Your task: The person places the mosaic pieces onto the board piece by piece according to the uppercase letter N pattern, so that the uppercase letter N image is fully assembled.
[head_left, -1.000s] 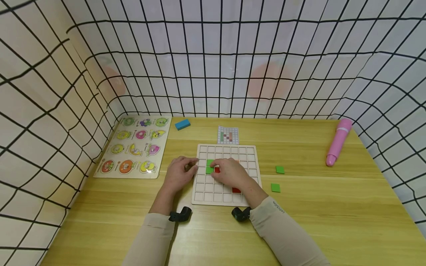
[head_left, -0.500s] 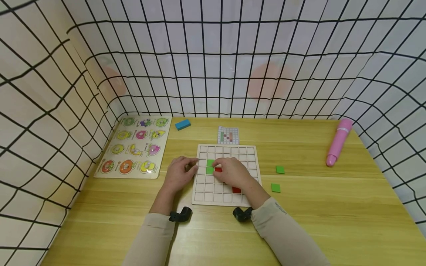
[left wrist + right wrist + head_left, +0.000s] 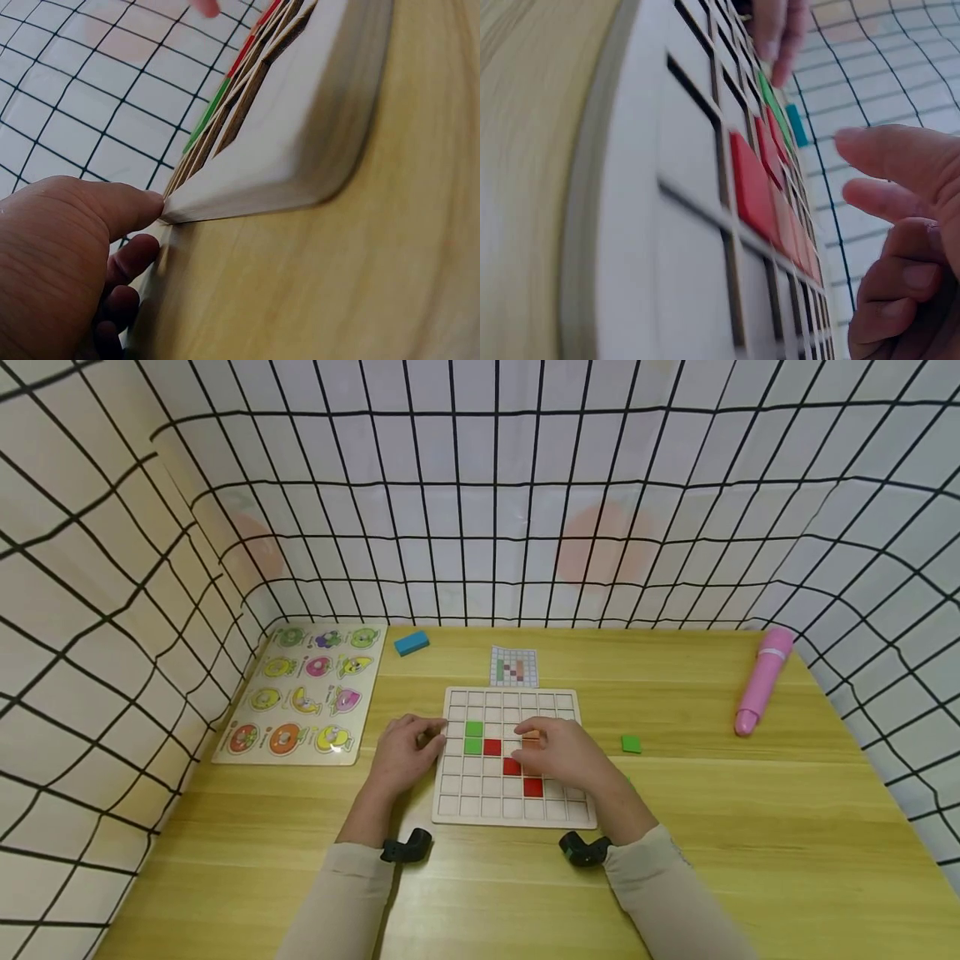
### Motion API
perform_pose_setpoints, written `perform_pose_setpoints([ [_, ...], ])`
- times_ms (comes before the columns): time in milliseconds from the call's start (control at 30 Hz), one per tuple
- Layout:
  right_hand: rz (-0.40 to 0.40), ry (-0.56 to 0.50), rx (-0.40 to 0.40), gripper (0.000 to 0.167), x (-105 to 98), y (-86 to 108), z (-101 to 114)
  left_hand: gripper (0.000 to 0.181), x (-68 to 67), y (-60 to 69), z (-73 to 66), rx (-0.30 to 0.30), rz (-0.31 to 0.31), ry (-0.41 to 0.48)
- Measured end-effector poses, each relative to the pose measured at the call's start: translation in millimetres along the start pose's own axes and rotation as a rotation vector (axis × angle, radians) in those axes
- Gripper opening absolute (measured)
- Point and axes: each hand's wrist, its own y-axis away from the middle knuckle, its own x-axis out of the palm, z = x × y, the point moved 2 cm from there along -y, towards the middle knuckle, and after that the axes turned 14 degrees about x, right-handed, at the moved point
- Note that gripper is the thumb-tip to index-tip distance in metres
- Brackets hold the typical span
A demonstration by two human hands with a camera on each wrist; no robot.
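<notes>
A white grid board [image 3: 453, 806] lies flat on the table. Two green tiles [image 3: 473, 746] sit one above the other in its left part, and red tiles [image 3: 492, 747] step down diagonally to the right. My left hand [image 3: 401, 752] rests at the board's left edge, its thumb touching the rim in the left wrist view. Over the right part hovers my right hand [image 3: 570, 756], thumb and index finger apart with nothing between them in the right wrist view. Orange tiles [image 3: 531, 740] lie partly hidden beneath it.
Right of the board is a loose green tile [image 3: 631, 743]; my right forearm mostly covers another. Behind the board lie a pattern card [image 3: 514, 667] and a blue block [image 3: 412, 643]. A fruit puzzle board [image 3: 296, 693] is left, a pink pen-shaped object [image 3: 763, 683] far right.
My right hand has left the red tile beside the green ones and moved right across the board, uncovering the diagonal of red tiles. My left hand stays in place.
</notes>
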Motion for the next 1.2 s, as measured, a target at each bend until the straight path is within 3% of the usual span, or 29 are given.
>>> perform_pose_setpoints([
  [500, 0.055, -0.098, 0.117, 0.045, -44, 13.3, -58, 0.028, 2.6, 0.1, 2.4, 0.002, -0.003, 0.004],
  [933, -0.022, -0.072, 0.173, 0.054, -71, 12.3, -104, 0.030, 0.4, 0.2, 0.4, 0.005, 0.014, -0.003],
  [1200, -0.031, -0.093, 0.215, 0.058, -81, 12.0, -126, 0.030, 0.0, 0.2, -1.3, -0.014, 0.019, 0.001],
])
